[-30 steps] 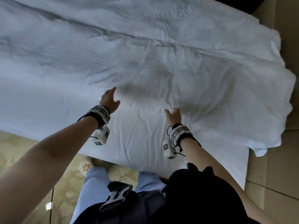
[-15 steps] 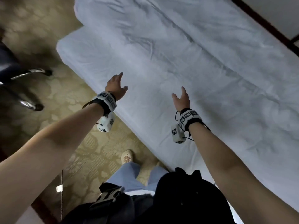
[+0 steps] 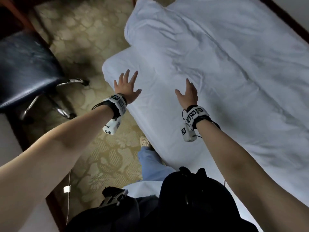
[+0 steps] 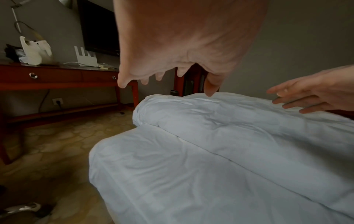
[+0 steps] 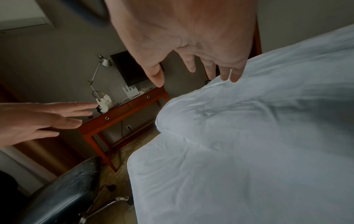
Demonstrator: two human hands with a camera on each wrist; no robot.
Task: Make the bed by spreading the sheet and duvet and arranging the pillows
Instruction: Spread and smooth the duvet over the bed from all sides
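Note:
A white duvet [image 3: 225, 52] lies crumpled along the bed, and its rolled end [image 4: 191, 112] stops short of the mattress corner. A white sheet [image 3: 150, 104] covers that corner [image 4: 153, 174]. My left hand [image 3: 126, 86] hovers over the corner's edge with fingers spread, holding nothing. My right hand [image 3: 188, 93] hovers flat above the sheet, just short of the duvet's fold, also empty. Each hand shows in the wrist views, the left hand [image 4: 168, 72] and the right hand [image 5: 193, 66], fingers straight. No pillow is in view.
A dark blue chair [image 3: 26, 69] on chrome legs stands left of the bed on patterned carpet [image 3: 87, 37]. A red wooden desk [image 4: 57, 75] with a lamp, router and TV lines the wall. My slippered foot [image 3: 145, 141] is beside the bed.
My view has swung from the bed's middle toward its corner. Both hands have lifted off the duvet and reached forward, fingers spreading, toward the duvet's rolled end.

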